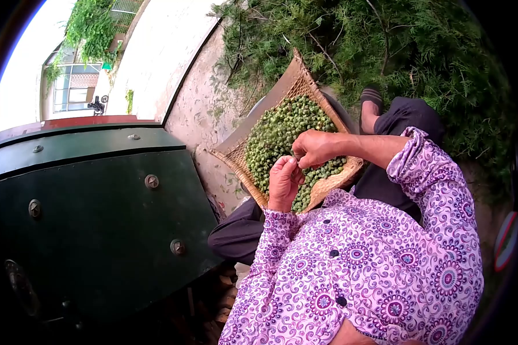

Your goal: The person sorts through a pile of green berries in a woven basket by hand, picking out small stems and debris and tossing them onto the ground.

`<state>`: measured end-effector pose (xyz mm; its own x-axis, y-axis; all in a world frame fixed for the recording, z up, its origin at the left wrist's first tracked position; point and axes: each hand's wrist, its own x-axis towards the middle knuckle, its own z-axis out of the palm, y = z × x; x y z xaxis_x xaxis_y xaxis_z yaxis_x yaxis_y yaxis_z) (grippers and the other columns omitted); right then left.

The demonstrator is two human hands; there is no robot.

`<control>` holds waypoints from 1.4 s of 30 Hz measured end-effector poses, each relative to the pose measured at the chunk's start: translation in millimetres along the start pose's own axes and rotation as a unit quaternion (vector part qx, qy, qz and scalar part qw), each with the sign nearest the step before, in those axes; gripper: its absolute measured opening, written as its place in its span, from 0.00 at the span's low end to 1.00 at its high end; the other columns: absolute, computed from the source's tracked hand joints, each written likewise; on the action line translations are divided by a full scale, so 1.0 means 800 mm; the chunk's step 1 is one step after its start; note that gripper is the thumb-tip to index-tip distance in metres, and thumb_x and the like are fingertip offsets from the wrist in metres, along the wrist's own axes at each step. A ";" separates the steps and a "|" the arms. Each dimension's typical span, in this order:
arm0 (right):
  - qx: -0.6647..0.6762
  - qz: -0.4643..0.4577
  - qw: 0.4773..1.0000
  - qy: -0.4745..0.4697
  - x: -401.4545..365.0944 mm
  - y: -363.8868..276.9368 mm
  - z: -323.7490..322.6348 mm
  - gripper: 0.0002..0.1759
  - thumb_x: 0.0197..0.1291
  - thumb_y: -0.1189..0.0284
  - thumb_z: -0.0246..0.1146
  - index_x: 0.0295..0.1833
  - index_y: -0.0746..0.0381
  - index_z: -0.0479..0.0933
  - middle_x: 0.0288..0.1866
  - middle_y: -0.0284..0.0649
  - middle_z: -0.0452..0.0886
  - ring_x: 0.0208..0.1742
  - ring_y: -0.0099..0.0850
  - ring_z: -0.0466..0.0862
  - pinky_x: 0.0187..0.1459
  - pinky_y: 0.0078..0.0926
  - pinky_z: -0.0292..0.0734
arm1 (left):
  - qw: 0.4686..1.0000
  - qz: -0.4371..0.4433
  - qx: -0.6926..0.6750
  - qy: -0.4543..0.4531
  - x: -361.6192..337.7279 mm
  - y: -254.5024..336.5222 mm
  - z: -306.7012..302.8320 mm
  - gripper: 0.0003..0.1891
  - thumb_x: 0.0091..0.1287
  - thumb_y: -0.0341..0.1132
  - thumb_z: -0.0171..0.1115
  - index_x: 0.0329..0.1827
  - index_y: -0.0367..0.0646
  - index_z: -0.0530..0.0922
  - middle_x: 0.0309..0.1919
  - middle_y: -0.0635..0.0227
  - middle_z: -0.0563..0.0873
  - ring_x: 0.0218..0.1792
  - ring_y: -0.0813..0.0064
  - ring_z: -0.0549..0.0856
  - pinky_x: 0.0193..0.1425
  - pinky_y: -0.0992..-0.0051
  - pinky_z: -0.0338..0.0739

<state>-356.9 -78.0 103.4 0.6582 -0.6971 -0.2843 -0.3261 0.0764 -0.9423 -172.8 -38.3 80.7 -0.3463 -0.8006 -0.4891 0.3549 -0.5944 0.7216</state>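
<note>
A woven basket [236, 164] rests in front of my lap, filled with small round green fruits [276, 129]. Over the near half of this heap, my left hand [284, 181] is raised with thumb and fingers pinched together. My right hand [316, 148] meets it from the right, its fingers curled closed, and the two sets of fingertips nearly touch. Whatever lies between the fingertips is too small or too hidden to make out. Some of the green fruits show below and between both hands.
A large dark green metal box [98, 224] with round studs stands close on my left. Leafy evergreen branches [351, 46] lie beyond the basket and to the right. Concrete ground [201, 86] runs between box and branches. My sandalled foot [370, 103] is right of the basket.
</note>
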 end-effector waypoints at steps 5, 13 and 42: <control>0.012 -0.001 0.997 -0.079 -0.009 -0.004 0.001 0.13 0.39 0.73 0.60 0.34 0.68 0.77 0.25 0.45 0.80 0.26 0.33 0.82 0.29 0.30 0.76 | 0.995 0.054 -0.034 0.077 0.004 0.005 -0.032 0.05 0.64 0.33 0.56 0.32 0.45 0.71 0.22 0.70 0.77 0.19 0.78 0.74 0.22 0.77 0.70; -0.204 -0.139 0.964 0.093 -0.020 -0.006 -0.014 0.19 0.44 0.71 0.59 0.43 0.69 0.75 0.39 0.53 0.78 0.43 0.46 0.78 0.47 0.40 0.72 | 0.993 0.012 0.012 0.119 -0.001 -0.015 -0.109 0.06 0.60 0.23 0.55 0.38 0.41 0.75 0.30 0.62 0.81 0.28 0.72 0.81 0.30 0.75 0.79; -0.048 -0.132 0.981 0.136 -0.062 -0.059 -0.037 0.17 0.52 0.71 0.62 0.45 0.71 0.74 0.31 0.45 0.80 0.32 0.30 0.82 0.34 0.26 0.76 | 0.959 -0.069 0.110 0.250 0.024 -0.095 -0.129 0.04 0.56 0.26 0.55 0.28 0.43 0.69 0.22 0.67 0.77 0.16 0.79 0.72 0.17 0.80 0.67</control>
<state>-394.5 -68.3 166.9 0.5279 -0.8485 0.0381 -0.2393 -0.1916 -0.9519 -116.9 -16.5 -34.1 0.1033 -0.6847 -0.7215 0.1254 -0.7106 0.6923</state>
